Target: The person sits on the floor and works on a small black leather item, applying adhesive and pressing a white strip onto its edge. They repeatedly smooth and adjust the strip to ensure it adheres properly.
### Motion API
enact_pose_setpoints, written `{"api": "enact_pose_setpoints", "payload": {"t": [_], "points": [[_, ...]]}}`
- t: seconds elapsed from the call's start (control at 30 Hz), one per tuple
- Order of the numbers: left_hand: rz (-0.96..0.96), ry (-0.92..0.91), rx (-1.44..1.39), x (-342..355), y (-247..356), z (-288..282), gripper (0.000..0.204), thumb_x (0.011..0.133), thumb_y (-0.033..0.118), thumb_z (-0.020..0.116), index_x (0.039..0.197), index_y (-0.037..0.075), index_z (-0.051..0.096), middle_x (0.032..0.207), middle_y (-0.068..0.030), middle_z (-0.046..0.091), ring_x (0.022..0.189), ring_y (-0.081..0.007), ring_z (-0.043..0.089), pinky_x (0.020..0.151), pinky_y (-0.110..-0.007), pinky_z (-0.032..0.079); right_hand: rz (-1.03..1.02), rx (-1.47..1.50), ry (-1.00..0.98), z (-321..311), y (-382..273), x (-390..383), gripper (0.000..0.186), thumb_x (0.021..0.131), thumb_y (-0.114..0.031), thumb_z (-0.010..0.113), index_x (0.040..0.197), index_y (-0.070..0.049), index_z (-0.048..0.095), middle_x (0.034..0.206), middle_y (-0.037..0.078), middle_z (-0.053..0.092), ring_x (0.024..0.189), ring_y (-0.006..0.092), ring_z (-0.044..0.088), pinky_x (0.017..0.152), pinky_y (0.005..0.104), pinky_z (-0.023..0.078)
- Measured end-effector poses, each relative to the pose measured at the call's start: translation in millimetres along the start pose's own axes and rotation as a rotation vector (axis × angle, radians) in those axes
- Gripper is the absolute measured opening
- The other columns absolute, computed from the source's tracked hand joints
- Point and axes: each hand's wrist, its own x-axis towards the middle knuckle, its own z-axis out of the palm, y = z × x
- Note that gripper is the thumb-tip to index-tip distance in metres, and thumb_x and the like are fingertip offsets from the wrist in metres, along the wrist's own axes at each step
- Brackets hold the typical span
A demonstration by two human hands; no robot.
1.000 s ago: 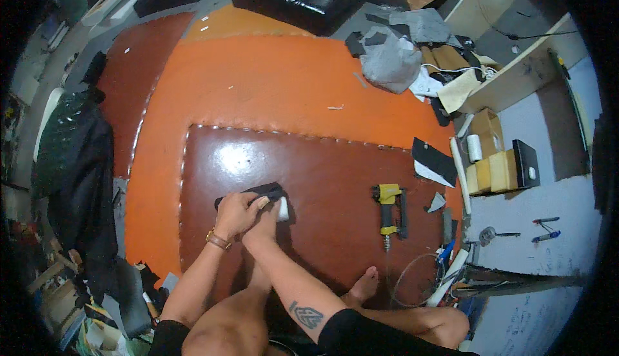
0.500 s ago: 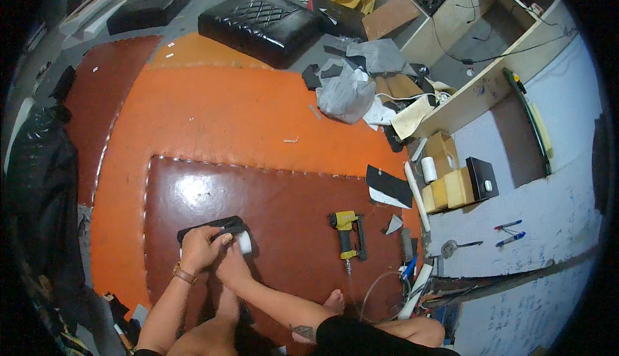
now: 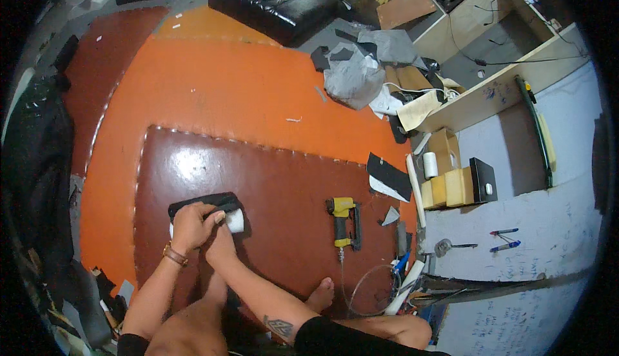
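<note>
I sit on the floor on a dark brown leather sheet (image 3: 284, 182). My left hand (image 3: 191, 226), with a watch at the wrist, grips a small pad covered in black leather (image 3: 205, 202), whose white foam end (image 3: 235, 220) sticks out to the right. My right hand (image 3: 222, 245) lies just below and behind the left hand, fingers pressed against the same pad; most of it is hidden. A yellow and black staple gun (image 3: 343, 220) lies on the brown sheet well to the right of both hands, its hose (image 3: 361, 285) looping toward my foot.
An orange leather sheet (image 3: 219, 85) lies under and beyond the brown one. A black quilted cushion (image 3: 274, 1) sits at the top. Grey cloth (image 3: 351, 75), scraps and wooden shelving (image 3: 490, 91) crowd the right side. Dark material (image 3: 35, 162) is heaped on the left.
The view has shifted, so everything sits lower and further left. Both hands stay on the black pad in about the same grip. The staple gun has not moved.
</note>
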Motion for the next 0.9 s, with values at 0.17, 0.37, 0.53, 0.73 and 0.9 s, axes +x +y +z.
{"api": "enact_pose_setpoints", "payload": {"t": [0.17, 0.37, 0.53, 0.73, 0.9], "points": [[-0.07, -0.012, -0.028, -5, 21, 7, 0.032, 0.096, 0.037, 0.073, 0.105, 0.008, 0.083, 0.101, -0.0181, 0.077, 0.091, -0.0404, 0.072, 0.081, -0.049, 0.056, 0.027, -0.598, 0.09, 55, 30, 1, 0.045, 0.107, -0.036, 0.056, 0.143, -0.009, 0.057, 0.144, 0.016, 0.062, 0.138, 0.0328, 0.055, 0.115, 0.0477, 0.044], [-0.125, 0.032, -0.129, -13, 3, 13, 0.033, 0.094, 0.038, 0.075, 0.104, 0.007, 0.084, 0.102, -0.0186, 0.077, 0.094, -0.0411, 0.073, 0.085, -0.049, 0.057, -0.187, -1.137, -0.172, 47, 9, -4, 0.042, 0.108, -0.036, 0.055, 0.141, -0.011, 0.06, 0.144, 0.014, 0.062, 0.135, 0.0319, 0.058, 0.114, 0.048, 0.045], [-0.06, 0.024, -0.083, -13, 17, 13, 0.032, 0.093, 0.035, 0.078, 0.108, 0.008, 0.084, 0.092, -0.0187, 0.071, 0.094, -0.0408, 0.068, 0.087, -0.05, 0.054, -0.039, 0.232, -0.1, 23, 52, 0, 0.042, 0.104, -0.037, 0.058, 0.136, -0.01, 0.063, 0.137, 0.017, 0.064, 0.131, 0.0357, 0.058, 0.11, 0.0525, 0.045], [-0.024, 0.072, -0.05, -19, 4, 18, 0.031, 0.093, 0.035, 0.078, 0.107, 0.008, 0.084, 0.089, -0.0174, 0.07, 0.09, -0.0396, 0.069, 0.081, -0.049, 0.054, -0.31, -0.909, -0.277, 0, -5, -2, 0.04, 0.1, -0.032, 0.061, 0.13, -0.006, 0.064, 0.133, 0.02, 0.065, 0.124, 0.0395, 0.06, 0.105, 0.0548, 0.046], [-0.064, 0.011, -0.076, -16, 8, 11, 0.032, 0.092, 0.035, 0.078, 0.107, 0.008, 0.084, 0.091, -0.0168, 0.072, 0.094, -0.0399, 0.07, 0.086, -0.05, 0.054, -0.177, -0.995, -0.197, 40, -7, 2, 0.039, 0.1, -0.03, 0.061, 0.129, -0.004, 0.064, 0.132, 0.02, 0.065, 0.123, 0.0399, 0.06, 0.104, 0.0551, 0.046]]}}
